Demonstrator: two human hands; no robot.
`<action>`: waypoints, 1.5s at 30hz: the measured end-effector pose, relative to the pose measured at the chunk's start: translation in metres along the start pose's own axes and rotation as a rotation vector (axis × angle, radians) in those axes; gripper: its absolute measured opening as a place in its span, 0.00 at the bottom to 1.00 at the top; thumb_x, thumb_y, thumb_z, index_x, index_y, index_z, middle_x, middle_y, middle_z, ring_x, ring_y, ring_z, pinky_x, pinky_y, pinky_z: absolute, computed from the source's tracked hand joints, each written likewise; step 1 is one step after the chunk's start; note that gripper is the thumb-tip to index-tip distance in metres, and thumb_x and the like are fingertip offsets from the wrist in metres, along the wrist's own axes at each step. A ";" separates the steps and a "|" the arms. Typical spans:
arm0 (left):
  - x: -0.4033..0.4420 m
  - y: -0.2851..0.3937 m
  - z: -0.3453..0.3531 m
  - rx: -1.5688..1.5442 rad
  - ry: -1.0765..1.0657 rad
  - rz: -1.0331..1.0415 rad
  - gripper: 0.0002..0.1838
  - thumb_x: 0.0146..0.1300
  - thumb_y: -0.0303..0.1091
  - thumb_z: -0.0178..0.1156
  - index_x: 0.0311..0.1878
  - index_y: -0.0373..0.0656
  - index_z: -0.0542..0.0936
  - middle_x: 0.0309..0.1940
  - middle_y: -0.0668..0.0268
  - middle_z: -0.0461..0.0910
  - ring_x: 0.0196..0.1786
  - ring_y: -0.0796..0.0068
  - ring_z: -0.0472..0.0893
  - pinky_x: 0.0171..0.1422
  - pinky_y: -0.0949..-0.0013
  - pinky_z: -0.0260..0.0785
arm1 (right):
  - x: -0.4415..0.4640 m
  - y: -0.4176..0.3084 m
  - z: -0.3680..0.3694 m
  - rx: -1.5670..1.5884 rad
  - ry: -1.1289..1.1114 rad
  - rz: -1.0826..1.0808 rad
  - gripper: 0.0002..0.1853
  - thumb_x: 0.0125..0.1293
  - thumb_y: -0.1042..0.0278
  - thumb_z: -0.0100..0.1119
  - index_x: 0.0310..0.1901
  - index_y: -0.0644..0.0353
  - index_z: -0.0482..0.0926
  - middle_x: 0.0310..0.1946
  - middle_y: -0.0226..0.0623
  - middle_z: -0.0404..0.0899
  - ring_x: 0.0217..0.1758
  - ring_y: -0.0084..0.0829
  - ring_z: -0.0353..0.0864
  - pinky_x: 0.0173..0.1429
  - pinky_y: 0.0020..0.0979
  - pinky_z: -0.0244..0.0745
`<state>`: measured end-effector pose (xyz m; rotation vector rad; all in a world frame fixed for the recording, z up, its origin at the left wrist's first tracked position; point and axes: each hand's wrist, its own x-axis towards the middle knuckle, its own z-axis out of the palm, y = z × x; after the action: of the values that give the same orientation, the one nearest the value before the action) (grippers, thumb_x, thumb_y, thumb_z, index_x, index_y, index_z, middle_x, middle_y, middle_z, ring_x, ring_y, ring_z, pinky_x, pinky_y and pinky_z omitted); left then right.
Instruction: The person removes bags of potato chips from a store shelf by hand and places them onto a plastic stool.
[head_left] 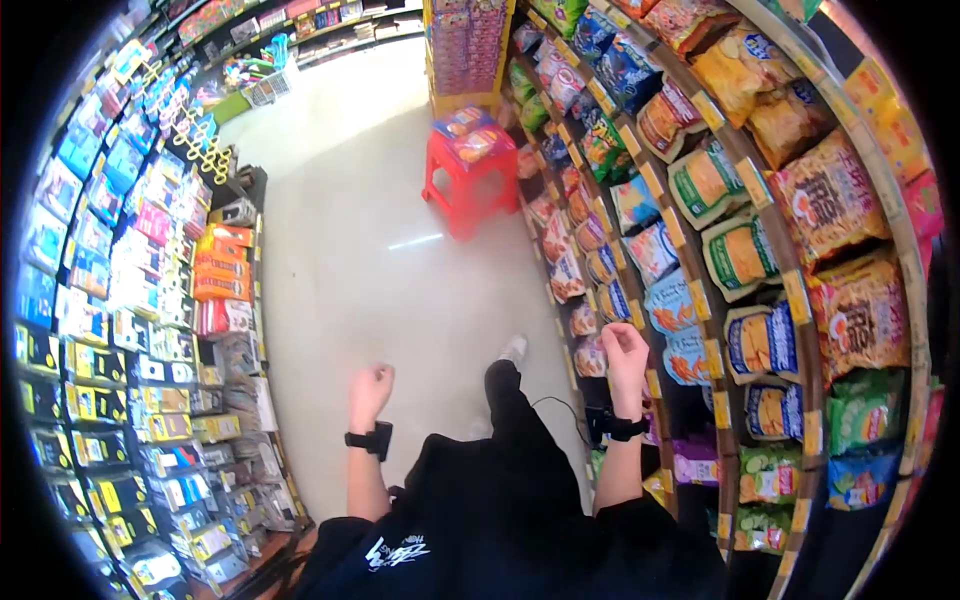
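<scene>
My left hand (371,391) is raised over the pale floor, its fingers curled together; whether anything is inside cannot be made out. On the right, my right hand (626,352) is beside the snack shelves, thumb and fingers drawn together in a pinch, with no item visible in it. Both wrists wear black bands with small black boxes. Nearest to my right hand are blue-white snack bags (686,356) on the shelf. Ahead, a red plastic stool (468,190) carries a few snack packs (477,143).
Shelves of boxed and hanging goods (95,405) line the left side. Tiered racks of snack bags (745,260) curve along the right. A pink display stack (468,50) stands behind the stool, and a wire basket (267,90) is at the far left. A white shoe (514,348) shows on the floor.
</scene>
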<state>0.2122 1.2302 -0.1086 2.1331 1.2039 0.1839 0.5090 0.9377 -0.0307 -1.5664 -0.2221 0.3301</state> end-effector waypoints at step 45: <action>0.894 0.077 0.265 -0.240 -0.837 -0.254 0.23 0.63 0.44 0.57 0.56 0.40 0.74 0.27 0.64 0.82 0.22 0.79 0.78 0.24 0.73 0.69 | 0.740 0.361 0.329 -0.294 0.032 0.538 0.16 0.64 0.62 0.59 0.50 0.60 0.75 0.45 0.33 0.78 0.48 0.24 0.75 0.46 0.27 0.72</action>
<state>0.8837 1.7927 -0.4377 1.5544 0.8636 -0.5929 1.0654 1.4911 -0.4433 -1.9097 0.1929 0.7157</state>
